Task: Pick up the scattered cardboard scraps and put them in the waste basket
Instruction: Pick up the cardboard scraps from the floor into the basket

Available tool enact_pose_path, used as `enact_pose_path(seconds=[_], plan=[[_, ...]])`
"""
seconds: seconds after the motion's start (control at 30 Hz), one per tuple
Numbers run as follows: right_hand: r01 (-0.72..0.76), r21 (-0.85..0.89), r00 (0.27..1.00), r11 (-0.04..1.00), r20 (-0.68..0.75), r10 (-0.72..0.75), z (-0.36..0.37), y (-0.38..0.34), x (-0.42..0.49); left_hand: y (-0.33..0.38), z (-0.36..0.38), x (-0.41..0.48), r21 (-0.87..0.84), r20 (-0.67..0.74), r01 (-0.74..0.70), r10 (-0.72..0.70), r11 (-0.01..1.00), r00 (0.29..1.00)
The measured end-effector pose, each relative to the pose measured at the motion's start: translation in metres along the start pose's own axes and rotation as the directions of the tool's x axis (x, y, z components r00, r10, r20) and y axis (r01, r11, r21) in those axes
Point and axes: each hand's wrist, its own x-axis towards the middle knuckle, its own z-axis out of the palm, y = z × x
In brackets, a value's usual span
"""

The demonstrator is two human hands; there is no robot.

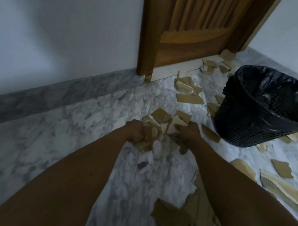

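Black plastic mesh forms the waste basket (pixel 248 126), which stands to the right of the hands and a little beyond them. A crinkled black liner (pixel 269 80) is folded over its rim. Its inside is dark, and whether anything lies in it cannot be told.

Between the hands is a bunch of cardboard scraps (pixel 161 120), tan and pale beige, torn into ragged-edged pieces, some turned to show a lighter face. The left hand (pixel 135 131) has its fingers curled into the left side of the bunch and the right hand (pixel 189 131) clutches the right side, so both are clamped on the same heap. It is low over the grey-veined marble floor (pixel 74 125); whether it still touches the floor is unclear.

Loose pieces (pixel 189 98) trail beyond the hands toward the wooden door (pixel 193 37) and round the foot of the basket. Larger torn sheets (pixel 279 189) lie to the right of the right forearm, and another (pixel 173 217) lies under it, nearer the person.
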Motion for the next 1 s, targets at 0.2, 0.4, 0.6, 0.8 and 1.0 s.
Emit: enact_pose_path(seconds=[0.2, 0.4, 0.6, 0.8, 1.0], plan=[[-0.103, -0.108, 0.966, 0.989, 0.226, 0.125, 0.011, -0.008, 0.083, 0.03, 0.012, 0.06, 0.427, 0.106, -0.019, -0.029, 0.904, 0.994], [-0.002, -0.438, 0.938, 0.899, 0.31, 0.153, 0.054, -0.02, 0.117, 0.057, 0.013, 0.081, 0.483, 0.103, 0.071, -0.137, 0.873, 0.985], [-0.113, -0.382, 0.923, 0.917, 0.301, 0.239, 0.081, -0.016, 0.108, 0.064, 0.019, 0.085, 0.457, 0.017, 0.319, -0.367, 0.83, 0.93], [-0.161, -0.473, 0.872, 0.866, 0.343, 0.349, 0.091, -0.027, 0.121, 0.051, 0.022, 0.08, 0.624, 0.028, 0.231, -0.316, 0.746, 0.948], [-0.217, -0.339, 0.868, 0.915, 0.362, 0.34, 0.089, -0.021, 0.129, 0.046, 0.019, 0.084, 0.551, 0.055, 0.222, -0.3, 0.804, 0.952]])
